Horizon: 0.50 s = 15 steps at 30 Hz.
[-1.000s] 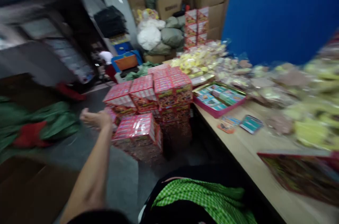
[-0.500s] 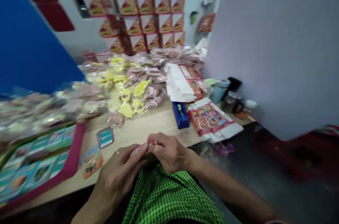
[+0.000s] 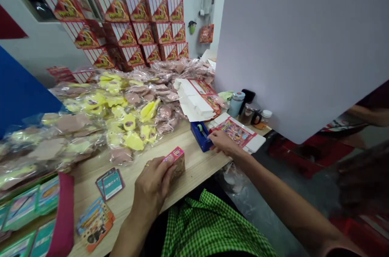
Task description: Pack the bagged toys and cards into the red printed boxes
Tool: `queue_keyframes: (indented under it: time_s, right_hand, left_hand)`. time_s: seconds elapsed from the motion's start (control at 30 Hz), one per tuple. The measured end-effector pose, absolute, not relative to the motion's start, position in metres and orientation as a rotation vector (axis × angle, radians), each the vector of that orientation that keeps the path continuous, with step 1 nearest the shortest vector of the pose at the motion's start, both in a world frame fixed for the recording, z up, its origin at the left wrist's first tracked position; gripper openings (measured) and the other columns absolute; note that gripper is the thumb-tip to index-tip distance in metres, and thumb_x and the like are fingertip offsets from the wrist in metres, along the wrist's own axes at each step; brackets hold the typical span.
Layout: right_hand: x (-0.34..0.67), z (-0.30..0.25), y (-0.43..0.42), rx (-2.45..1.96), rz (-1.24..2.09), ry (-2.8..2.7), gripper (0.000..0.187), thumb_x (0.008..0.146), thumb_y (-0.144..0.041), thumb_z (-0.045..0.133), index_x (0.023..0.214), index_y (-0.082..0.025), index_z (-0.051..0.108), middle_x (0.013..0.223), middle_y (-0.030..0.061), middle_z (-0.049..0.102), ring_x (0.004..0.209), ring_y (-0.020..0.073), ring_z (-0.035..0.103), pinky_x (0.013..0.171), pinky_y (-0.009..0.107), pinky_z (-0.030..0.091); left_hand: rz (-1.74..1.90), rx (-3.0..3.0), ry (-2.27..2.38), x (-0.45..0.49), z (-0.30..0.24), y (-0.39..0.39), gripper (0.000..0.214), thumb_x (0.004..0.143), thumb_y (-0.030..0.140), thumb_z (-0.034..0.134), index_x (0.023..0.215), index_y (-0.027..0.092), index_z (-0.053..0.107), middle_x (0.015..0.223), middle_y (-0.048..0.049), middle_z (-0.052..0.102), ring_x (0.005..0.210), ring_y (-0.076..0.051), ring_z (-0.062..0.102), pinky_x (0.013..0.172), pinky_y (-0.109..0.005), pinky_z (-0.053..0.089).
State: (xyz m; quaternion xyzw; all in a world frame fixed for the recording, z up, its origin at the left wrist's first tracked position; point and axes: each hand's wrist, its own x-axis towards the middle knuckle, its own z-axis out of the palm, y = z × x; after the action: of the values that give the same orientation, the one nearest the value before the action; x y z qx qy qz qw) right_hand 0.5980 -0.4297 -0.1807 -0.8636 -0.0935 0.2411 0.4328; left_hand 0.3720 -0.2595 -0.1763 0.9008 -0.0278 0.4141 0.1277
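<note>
Gripping a small pink-and-red cardboard box, the left hand stands closed around it, pressing it upright on the pale wood tabletop at about 12 o'clock from the person's lap. A gold ring shows on one finger. The two hands, close together a moment ago, have now parted. The right hand has moved out toward 1 o'clock and lies open, its fingers stretched to the edge of a flat printed carton blank, just beside a blue tape dispenser.

Behind them, a stack of folded cartons shows bare white card. Crinkled clear plastic bags of yellow and pinkish moulded shapes heap across 10 to 12 o'clock, with a wall of red-and-white boxes rising beyond at 11 o'clock. Toward 8 o'clock lie glossy teal cards, orange-edged cards and a magenta-rimmed tray. A smooth white board stands at 2 o'clock, with a pale blue flask near its foot. Green checked cloth covers the lap at 6 o'clock.
</note>
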Motion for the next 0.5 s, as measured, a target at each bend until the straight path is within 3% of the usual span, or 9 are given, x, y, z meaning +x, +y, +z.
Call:
queue_keyframes:
  time_s: [0.3, 0.5]
  right_hand:
    - [0.588, -0.176, -0.431, -2.037, 0.545, -0.166, 0.014, 0.097, -0.019, 0.054, 0.083, -0.019, 0.053, 0.073, -0.0031, 0.063, 0.063, 0.0126, 0.069, 0.056, 0.020, 0.054]
    - [0.576, -0.210, -0.446, -2.147, 0.310, -0.198, 0.026, 0.076, -0.009, 0.058, 0.056, -0.021, 0.046, 0.058, -0.0015, 0.054, 0.066, 0.0159, 0.061, 0.057, 0.021, 0.047]
  left_hand:
    - [1.173, 2.568, -0.034, 0.362, -0.181, -0.260, 0.036, 0.095, 0.010, 0.058, 0.127, 0.027, 0.061, 0.114, -0.0103, 0.067, 0.098, -0.023, 0.068, 0.082, -0.038, 0.061]
    - [1.254, 2.546, -0.028, 0.361, -0.176, -0.265, 0.026, 0.093, 0.010, 0.063, 0.115, 0.023, 0.064, 0.105, -0.0072, 0.073, 0.095, -0.023, 0.071, 0.084, -0.038, 0.062]
